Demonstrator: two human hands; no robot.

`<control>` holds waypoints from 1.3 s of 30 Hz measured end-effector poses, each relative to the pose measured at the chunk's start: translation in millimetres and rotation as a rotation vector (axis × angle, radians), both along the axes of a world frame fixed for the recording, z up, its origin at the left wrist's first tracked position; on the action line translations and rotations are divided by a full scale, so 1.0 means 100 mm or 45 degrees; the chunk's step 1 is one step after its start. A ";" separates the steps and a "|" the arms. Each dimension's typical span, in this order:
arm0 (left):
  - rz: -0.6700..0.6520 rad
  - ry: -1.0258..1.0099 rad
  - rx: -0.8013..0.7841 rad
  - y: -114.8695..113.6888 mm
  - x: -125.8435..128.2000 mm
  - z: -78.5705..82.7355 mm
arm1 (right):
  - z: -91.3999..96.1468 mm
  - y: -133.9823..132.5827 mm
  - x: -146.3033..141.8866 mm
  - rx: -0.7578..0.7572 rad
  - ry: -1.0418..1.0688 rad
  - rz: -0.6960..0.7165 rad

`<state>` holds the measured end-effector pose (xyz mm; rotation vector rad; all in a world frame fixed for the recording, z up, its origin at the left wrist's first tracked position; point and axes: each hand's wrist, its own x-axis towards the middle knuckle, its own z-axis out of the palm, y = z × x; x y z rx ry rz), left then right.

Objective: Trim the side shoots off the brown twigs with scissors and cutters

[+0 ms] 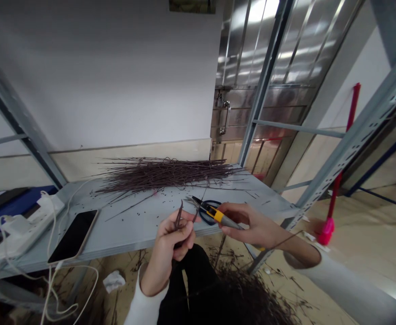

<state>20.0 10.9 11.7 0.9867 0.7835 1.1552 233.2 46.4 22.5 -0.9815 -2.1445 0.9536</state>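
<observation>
The left hand [171, 243] has its fingers clenched around a dark twig [178, 215], while the right hand [254, 225] grips yellow-handled scissors [211, 212], their blades just beside the twig, both hands above a metal shelf [144, 234] bearing a twig heap [164, 175].

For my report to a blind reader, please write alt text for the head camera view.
The left hand pinches thin dark twigs while the right hand holds yellow-handled scissors. Behind them, a large pile of twigs lies on a grey metal shelf, near a smartphone and a white power strip.
</observation>
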 end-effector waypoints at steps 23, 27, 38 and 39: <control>0.253 0.167 0.055 0.08 0.11 -0.11 | -0.43 0.10 -0.16 0.398 -0.004 -0.348; 0.180 0.236 0.070 0.16 0.00 -0.12 | -0.41 0.04 -0.13 -0.120 0.204 -0.098; 0.108 0.295 0.241 0.19 -0.06 -0.18 | -0.52 -0.12 -0.17 -1.068 0.699 0.432; 0.135 0.302 0.253 0.19 -0.06 -0.20 | -0.56 -0.13 -0.16 -1.146 0.745 0.479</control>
